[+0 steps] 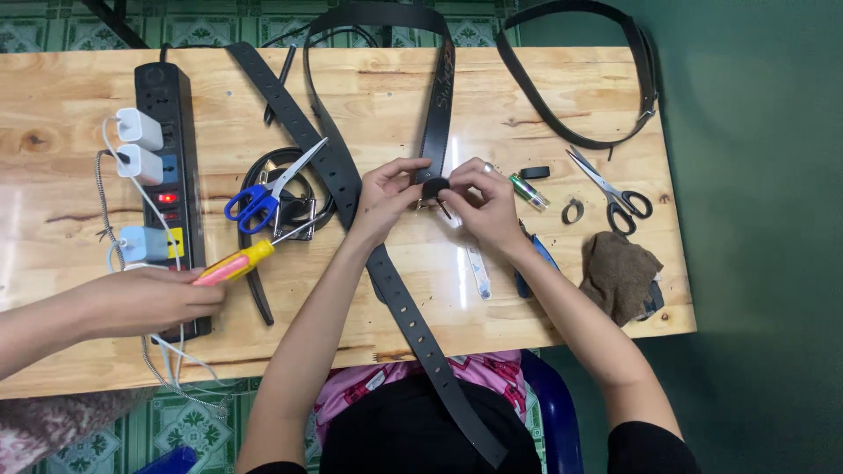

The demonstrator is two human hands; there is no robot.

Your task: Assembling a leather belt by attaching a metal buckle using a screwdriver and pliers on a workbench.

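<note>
From the head camera, the left hand (384, 195) and right hand (486, 200) are pinching a small black loop (435, 187) on a black belt (437, 105) near the middle of the desk (70, 96). At the desk's left edge, another person's hand (154, 298) is gripping a yellow-handled screwdriver (237, 262) beside blue scissors (263, 195) and a power strip (167, 105).

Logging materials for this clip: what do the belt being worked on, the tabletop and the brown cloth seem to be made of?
The black belt held by the left hand and right hand looks like leather or a leather-like synthetic: matte, stiff, punched holes. The tabletop appears to be glossy lacquered pine, showing knots, joined boards and glare. The brown cloth looks like soft knit or fleece fabric, crumpled.
</note>
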